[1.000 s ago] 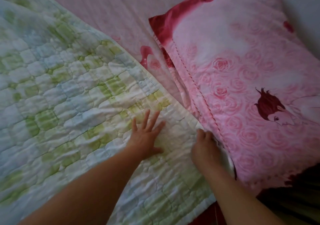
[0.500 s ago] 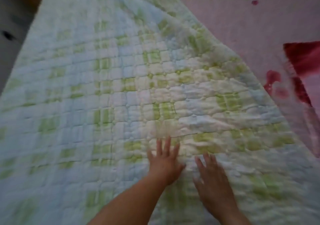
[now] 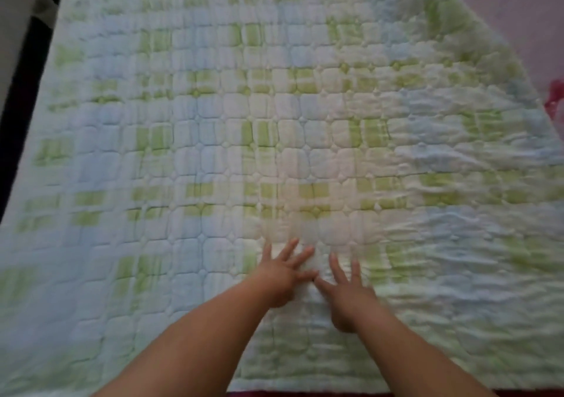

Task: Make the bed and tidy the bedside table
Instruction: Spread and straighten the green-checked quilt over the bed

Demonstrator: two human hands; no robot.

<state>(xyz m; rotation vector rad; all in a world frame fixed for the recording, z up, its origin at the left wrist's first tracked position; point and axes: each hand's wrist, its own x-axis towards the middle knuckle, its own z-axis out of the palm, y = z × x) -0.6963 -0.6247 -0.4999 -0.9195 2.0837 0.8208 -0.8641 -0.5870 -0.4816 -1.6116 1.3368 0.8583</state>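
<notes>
Two hands are down flat on the bedding, so let's sweep across. Far left, a dark strip (image 3: 18, 106) runs beside the bed, too blurred to name. Next to it, the green, blue and white checked quilted blanket (image 3: 244, 128) lies spread over most of the bed, and its left half is fairly smooth. The left hand (image 3: 282, 277) presses on it near the lower middle, grip apart, fingers fanned and holding nothing. I judge that's to flatten the padding rather than lift it. Just beside it, thumbs close together, the right hand (image 3: 348, 296) lies the same way, grip apart, palm on the cloth. Right of the hands the blanket is rippled with creases, so that's likely where the smoothing needs to go. Beyond the blanket's slanted right edge, the plain pink bed sheet (image 3: 525, 15) shows bare, with a red patch (image 3: 555, 100) at the frame's edge. Containers? None in view, and no bedside table either.
</notes>
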